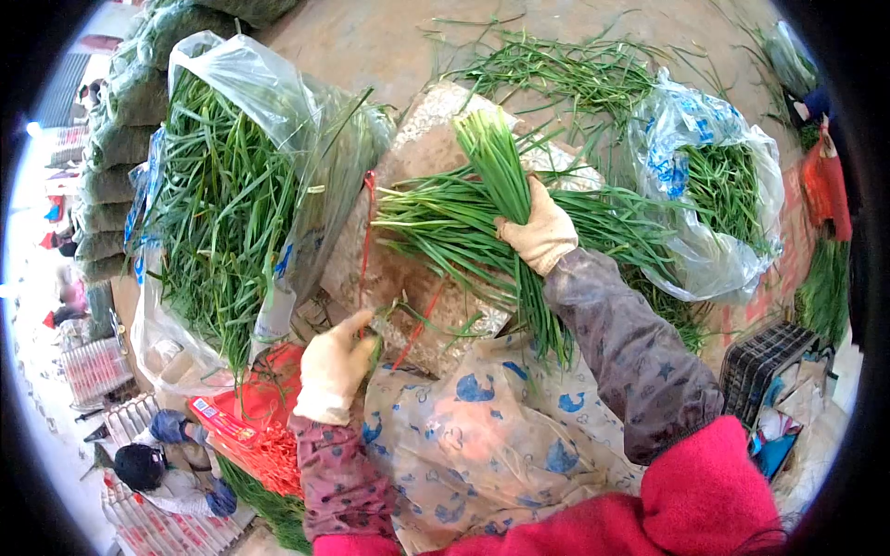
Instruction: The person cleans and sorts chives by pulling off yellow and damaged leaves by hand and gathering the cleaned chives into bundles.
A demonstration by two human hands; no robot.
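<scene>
My right hand [540, 227], in a cream work glove, grips a thick bunch of garlic chives [496, 157] around its middle. The bunch stands at a tilt, pale stem ends up and green leaf tips down toward my lap. Under it, more chives [436, 208] lie crosswise on a dirt-stained board [417, 148]. My left hand [338, 366], gloved too, is curled at the board's near left edge. A few green blades [375, 352] show at its fingers. Red string [368, 232] runs over the board just beyond it. A whale-print apron [464, 435] covers my lap.
At left stands a large clear plastic bag [246, 69] stuffed with chives. Another open bag [769, 176] of greens sits at right. Loose chives [565, 74] litter the far floor. A red packet of strips [250, 431] lies by my left arm; a black crate [765, 366] stands right. Another person [167, 463] is at lower left.
</scene>
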